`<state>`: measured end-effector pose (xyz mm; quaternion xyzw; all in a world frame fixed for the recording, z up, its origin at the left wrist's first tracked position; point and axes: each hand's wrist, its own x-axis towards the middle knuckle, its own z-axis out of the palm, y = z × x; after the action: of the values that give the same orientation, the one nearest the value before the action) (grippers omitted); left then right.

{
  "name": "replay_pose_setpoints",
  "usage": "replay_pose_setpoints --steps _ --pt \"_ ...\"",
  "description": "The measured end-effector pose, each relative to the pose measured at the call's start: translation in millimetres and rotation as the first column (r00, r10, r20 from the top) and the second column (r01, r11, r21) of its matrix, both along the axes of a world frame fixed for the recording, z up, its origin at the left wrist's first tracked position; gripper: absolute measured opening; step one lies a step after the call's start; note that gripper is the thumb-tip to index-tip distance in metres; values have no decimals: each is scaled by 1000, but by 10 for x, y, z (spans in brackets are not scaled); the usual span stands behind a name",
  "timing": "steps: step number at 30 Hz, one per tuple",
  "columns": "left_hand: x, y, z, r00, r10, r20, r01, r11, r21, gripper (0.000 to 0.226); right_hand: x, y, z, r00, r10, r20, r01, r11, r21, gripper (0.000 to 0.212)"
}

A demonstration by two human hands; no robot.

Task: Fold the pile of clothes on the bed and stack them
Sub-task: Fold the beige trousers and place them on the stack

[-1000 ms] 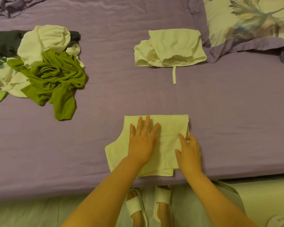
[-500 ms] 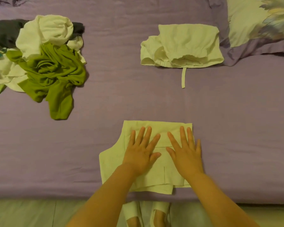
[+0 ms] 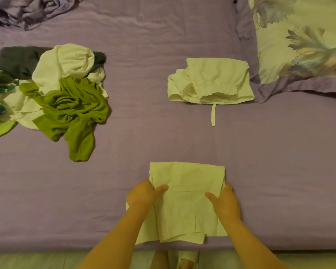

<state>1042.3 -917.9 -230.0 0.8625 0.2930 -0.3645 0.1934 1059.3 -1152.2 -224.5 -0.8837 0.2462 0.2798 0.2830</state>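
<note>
Pinching the folded pale garment (image 3: 184, 199) at both side edges, thumbs on top, the left hand (image 3: 142, 195) and right hand (image 3: 226, 203) should lift evenly, carrying it level to the folded stack (image 3: 211, 82) lying beyond them.

Unfolded pile (image 3: 62, 98) far left, folded garment (image 3: 211, 82) behind, pillow (image 3: 303, 45) far right

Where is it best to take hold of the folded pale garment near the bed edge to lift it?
Probably by its two side edges, one hand from each side. The folded pale garment lies flat in layers, so gripping both sides should keep it folded.
</note>
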Motion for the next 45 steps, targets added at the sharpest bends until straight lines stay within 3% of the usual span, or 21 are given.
replay_pose_setpoints --steps 5,10,20,28,31,33,35,37,39,45 --pt "541 98 301 981 115 158 -80 974 -213 57 492 64 261 975 -165 147 146 980 137 42" --pt "1578 235 703 939 55 339 65 941 -333 47 1443 96 716 930 -160 330 102 977 185 28" --pt "3458 -80 1007 854 -38 519 168 964 -204 50 3291 -250 1106 870 -31 492 -16 996 91 42" --pt "4215 -395 621 850 -112 515 198 974 -115 70 4099 -520 691 910 62 410 -61 998 -16 46" --pt "4246 -477 392 809 -391 438 329 920 214 76 4181 -530 453 930 234 283 -189 966 -177 65" --pt "4207 -569 216 716 -576 394 481 816 319 77 4178 -490 299 870 459 179 -357 838 -413 72" --pt "4156 -666 40 647 -656 388 592 754 286 75 4159 -418 166 784 605 140 -478 732 -486 72" --pt "4124 -700 -145 649 -669 361 619 741 260 76 4155 -351 35 732 667 138 -542 693 -475 85" --pt "4125 -679 -311 670 -654 351 605 755 252 74 4181 -349 -113 729 678 96 -569 678 -466 93" --pt "4212 -616 -507 694 -655 297 631 753 187 71 4248 -341 -319 765 644 12 -586 703 -403 88"
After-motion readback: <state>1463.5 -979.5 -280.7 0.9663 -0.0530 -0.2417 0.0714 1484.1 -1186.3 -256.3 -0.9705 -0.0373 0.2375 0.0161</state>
